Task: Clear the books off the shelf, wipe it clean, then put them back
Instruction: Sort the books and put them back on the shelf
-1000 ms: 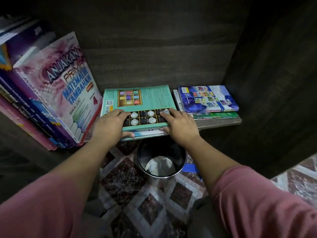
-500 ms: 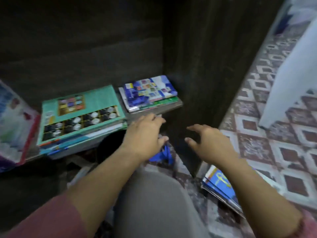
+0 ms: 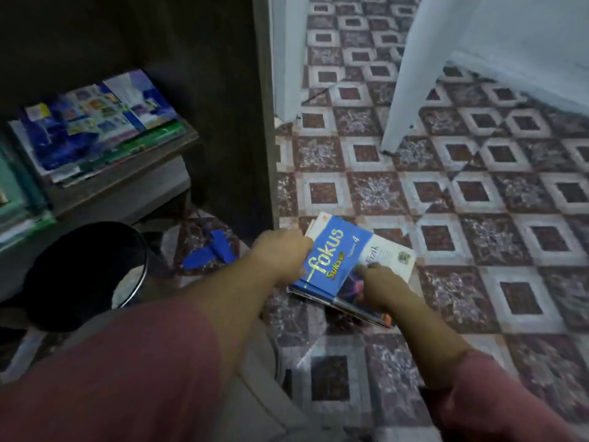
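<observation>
Head cam: L hand and R hand both gripping thin stack of softcover books w/ blue "fokus" cover on top, L at left edge, R at near corner. Stack sitting low over brown-white patterned tile floor, right of dark wooden shelf; can't tell if lifted.

Blue book — yellow lettering, maroon-and-white diamond floor, seemingly black bin

Two grips, three book piles, one bin.
Left grip and right grip hold one floor pile; left of them, two piles on the shelf, perhaps several books each: blue-topped pile, teal pile.
</observation>
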Available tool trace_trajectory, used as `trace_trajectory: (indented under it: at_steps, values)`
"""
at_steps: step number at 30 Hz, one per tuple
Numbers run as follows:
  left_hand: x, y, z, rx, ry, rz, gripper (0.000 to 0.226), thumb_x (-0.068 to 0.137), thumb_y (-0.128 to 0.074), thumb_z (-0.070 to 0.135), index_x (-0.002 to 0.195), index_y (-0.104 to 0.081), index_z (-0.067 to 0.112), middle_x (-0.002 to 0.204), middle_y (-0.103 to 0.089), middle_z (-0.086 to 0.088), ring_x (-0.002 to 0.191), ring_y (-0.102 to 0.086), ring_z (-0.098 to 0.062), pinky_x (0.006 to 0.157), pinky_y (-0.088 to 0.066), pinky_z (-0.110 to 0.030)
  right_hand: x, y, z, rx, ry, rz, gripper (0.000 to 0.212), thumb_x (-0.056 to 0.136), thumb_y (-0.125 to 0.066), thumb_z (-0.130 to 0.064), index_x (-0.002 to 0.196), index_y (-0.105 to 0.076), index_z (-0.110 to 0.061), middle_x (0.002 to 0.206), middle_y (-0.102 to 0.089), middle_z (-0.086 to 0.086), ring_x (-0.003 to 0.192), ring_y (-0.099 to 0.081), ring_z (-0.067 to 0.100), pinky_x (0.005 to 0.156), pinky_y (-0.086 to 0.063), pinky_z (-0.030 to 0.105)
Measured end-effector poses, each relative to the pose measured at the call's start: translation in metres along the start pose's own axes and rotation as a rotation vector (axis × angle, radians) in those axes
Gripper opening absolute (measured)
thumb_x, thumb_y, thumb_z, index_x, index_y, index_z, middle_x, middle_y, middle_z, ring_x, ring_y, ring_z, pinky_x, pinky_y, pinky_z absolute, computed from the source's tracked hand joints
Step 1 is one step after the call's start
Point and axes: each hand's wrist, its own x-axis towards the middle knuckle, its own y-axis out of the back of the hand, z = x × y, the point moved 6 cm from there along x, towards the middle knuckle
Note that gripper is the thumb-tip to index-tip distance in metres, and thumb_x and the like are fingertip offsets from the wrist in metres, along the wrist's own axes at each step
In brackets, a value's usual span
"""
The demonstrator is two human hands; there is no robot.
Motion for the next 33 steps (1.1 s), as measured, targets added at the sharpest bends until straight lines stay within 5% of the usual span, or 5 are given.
trace_trajectory:
  at_steps: [7, 18, 24, 29, 33]
  values:
    - [0.003, -0.025, -0.039, -0.09, 0.169, -0.187, 0.045, 0.088, -0.063, 0.041, 0.126, -0.055, 0.018, 0.126, -0.056, -0.005, 0.11, -0.056, -0.025, 0.093, -0.05, -0.038, 0.035, -0.056, -0.008, -0.095, 0.058, 0.173, 0.101, 0.078, -0.075, -0.045, 0.153, -0.01, -0.023, 0.157, -0.006, 0.016, 0.145, -0.012, 0.036, 0.114, -0.022, 0.046]
    - [-0.001, -0.024, -0.032, -0.165, 0.209, -0.238, 0.046, 0.091, -0.061, 0.04, 0.13, -0.054, 0.017, 0.125, -0.056, -0.005, 0.11, -0.055, -0.022, 0.087, -0.047, -0.032, 0.053, -0.04, -0.023, -0.327, 0.149, 0.146, 0.087, 0.075, -0.078, -0.041, 0.139, -0.026, -0.011, 0.127, -0.04, 0.018, 0.107, -0.052, 0.033, 0.075, -0.048, 0.036]
    - [-0.008, -0.022, -0.034, -0.151, 0.212, -0.253, 0.047, 0.094, -0.058, 0.041, 0.132, -0.053, 0.014, 0.129, -0.055, -0.007, 0.115, -0.054, -0.023, 0.094, -0.048, -0.033, 0.057, -0.017, -0.03, -0.32, 0.2, 0.08, 0.076, 0.076, -0.075, -0.044, 0.13, -0.034, -0.011, 0.119, -0.046, 0.014, 0.1, -0.059, 0.033, 0.075, -0.047, 0.038]
    - [-0.013, -0.024, -0.037, -0.171, 0.23, -0.276, 0.043, 0.095, -0.057, 0.04, 0.128, -0.056, 0.013, 0.126, -0.057, -0.009, 0.111, -0.056, -0.025, 0.089, -0.048, -0.033, 0.053, -0.03, -0.036, -0.413, 0.136, 0.132, 0.1, 0.071, -0.075, -0.057, 0.143, -0.021, -0.013, 0.129, -0.043, 0.015, 0.093, -0.061, 0.028, 0.059, -0.042, 0.032]
    - [-0.016, -0.026, -0.041, -0.19, 0.237, -0.279, 0.044, 0.095, -0.057, 0.039, 0.131, -0.054, 0.013, 0.127, -0.056, -0.008, 0.112, -0.056, -0.024, 0.087, -0.046, -0.032, 0.056, -0.035, -0.036, -0.422, 0.095, 0.18, 0.088, 0.088, -0.062, -0.031, 0.152, -0.005, -0.011, 0.143, -0.033, 0.021, 0.098, -0.061, 0.031, 0.055, -0.04, 0.032]
